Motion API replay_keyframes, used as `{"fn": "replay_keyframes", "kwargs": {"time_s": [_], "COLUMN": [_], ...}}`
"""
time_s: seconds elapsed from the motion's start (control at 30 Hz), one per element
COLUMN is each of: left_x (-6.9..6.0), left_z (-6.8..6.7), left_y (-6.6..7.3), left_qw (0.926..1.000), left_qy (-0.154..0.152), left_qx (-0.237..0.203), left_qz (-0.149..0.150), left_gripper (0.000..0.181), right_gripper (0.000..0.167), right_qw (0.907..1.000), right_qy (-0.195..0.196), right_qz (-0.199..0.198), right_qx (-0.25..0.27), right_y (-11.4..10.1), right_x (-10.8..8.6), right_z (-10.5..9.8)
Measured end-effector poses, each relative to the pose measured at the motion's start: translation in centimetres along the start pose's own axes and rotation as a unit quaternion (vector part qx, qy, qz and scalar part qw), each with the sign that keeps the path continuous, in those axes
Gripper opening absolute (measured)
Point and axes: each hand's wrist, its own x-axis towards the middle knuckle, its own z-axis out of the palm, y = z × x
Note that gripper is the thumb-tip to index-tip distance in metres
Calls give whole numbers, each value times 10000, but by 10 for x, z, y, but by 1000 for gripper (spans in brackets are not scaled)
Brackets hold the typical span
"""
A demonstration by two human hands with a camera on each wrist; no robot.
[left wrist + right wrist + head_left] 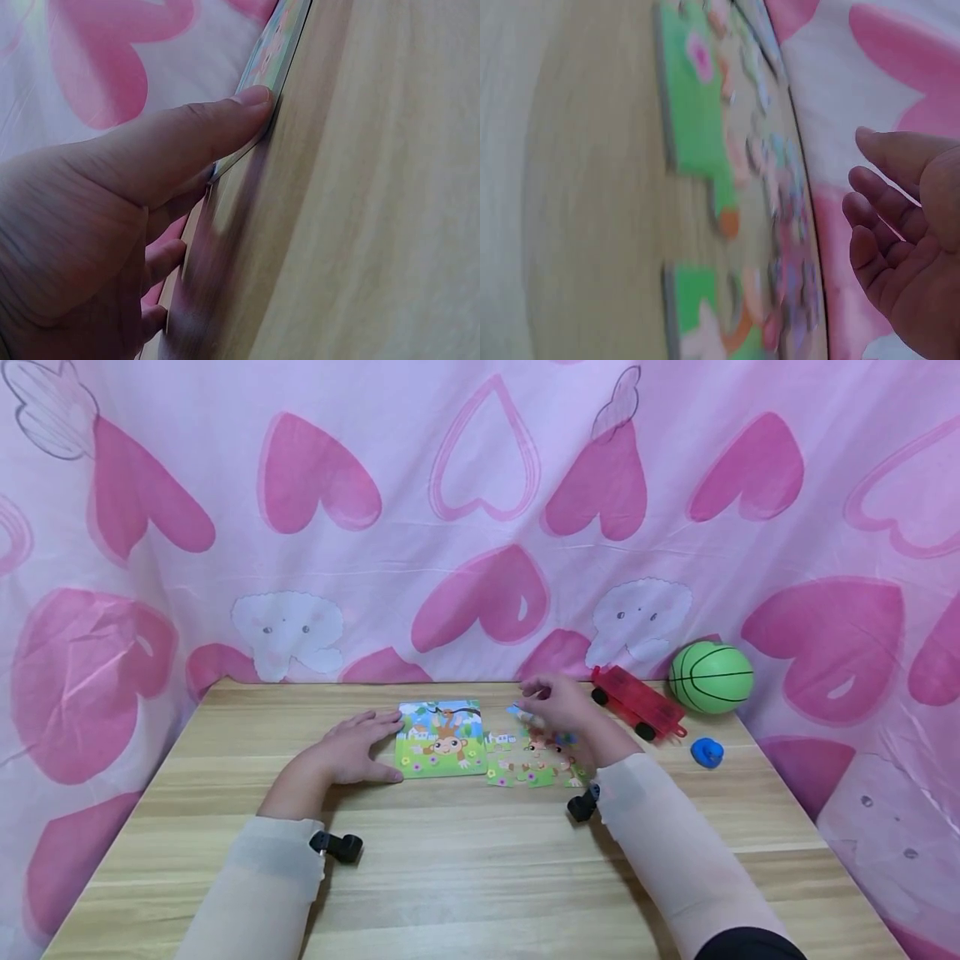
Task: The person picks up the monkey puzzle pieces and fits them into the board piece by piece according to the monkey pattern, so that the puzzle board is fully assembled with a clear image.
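Observation:
A square picture puzzle (441, 739) with a monkey hanging from a branch lies flat on the table. My left hand (352, 750) is at its left side, the thumb (251, 99) touching the near left corner and the other fingers spread towards the far left corner. Loose puzzle pieces (536, 774), also with monkeys and green grass, lie to its right. Over the far part of these pieces hovers my right hand (558, 703), its fingers loosely bent. In the right wrist view nothing shows between those fingers, and the green-edged pieces (694, 112) lie apart from the hand.
A red toy truck bed (637, 702) with black wheels stands right of my right hand. Behind it sits a green toy basketball (710, 677), and nearer is a small blue toy duck (707, 752). A pink heart-patterned curtain (480, 527) hangs along the table's (450, 877) far edge.

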Motion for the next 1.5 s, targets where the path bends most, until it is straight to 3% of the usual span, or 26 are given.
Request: {"fn": "replay_keyframes", "kwargs": {"time_s": [0.4,0.87,1.07,1.27,1.5], "left_x": [1,1,0,0,-2], "left_z": [1,1,0,0,-2], "left_y": [-3,-6,-4,-3,-1], "left_qw": [10000,9998,9999,10000,10000], "left_qy": [4,93,77,8,-1], "left_qx": [-50,-140,-64,-1,-54], "left_qz": [-15,53,70,46,44], "left_gripper": [99,102,100,98,100], "right_gripper": [44,46,38,22,22], "right_qw": [9992,9971,9965,9986,9978], "right_qy": [-258,-334,-236,-231,-307], "right_qz": [57,62,88,181,-544], "right_qx": [-294,-685,-794,-433,241], "right_y": [20,16,10,0,-21], "right_x": [4,9,10,11,11], "right_z": [-6,-5,-1,3,19]}}
